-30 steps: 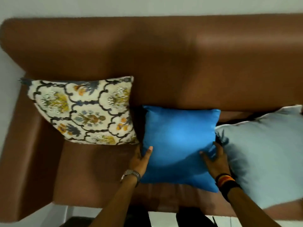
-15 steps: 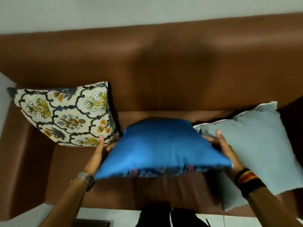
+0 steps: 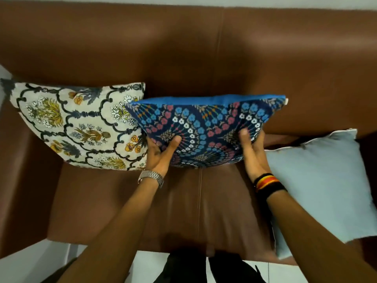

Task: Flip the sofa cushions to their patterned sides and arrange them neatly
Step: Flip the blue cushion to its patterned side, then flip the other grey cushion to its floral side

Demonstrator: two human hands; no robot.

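I see both hands gripping the navy floral square fabric cushion (image 3: 204, 129) from below, my left hand (image 3: 161, 154) at its left lower edge, my right hand (image 3: 252, 152) at its right, held above the smooth brown leather sofa (image 3: 183, 48) seat, patterned face toward me, plain blue back edging the top. Its left corner overlaps the cream floral patterned cushion (image 3: 79, 125); the pale blue plain cushion (image 3: 324, 184) lies near the right, bare seat between

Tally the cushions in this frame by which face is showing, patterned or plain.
Patterned face showing: 2, the cream floral cushion and the dark blue floral cushion held in both hands.
Plain face showing: 1, the light blue cushion.
Total: 3
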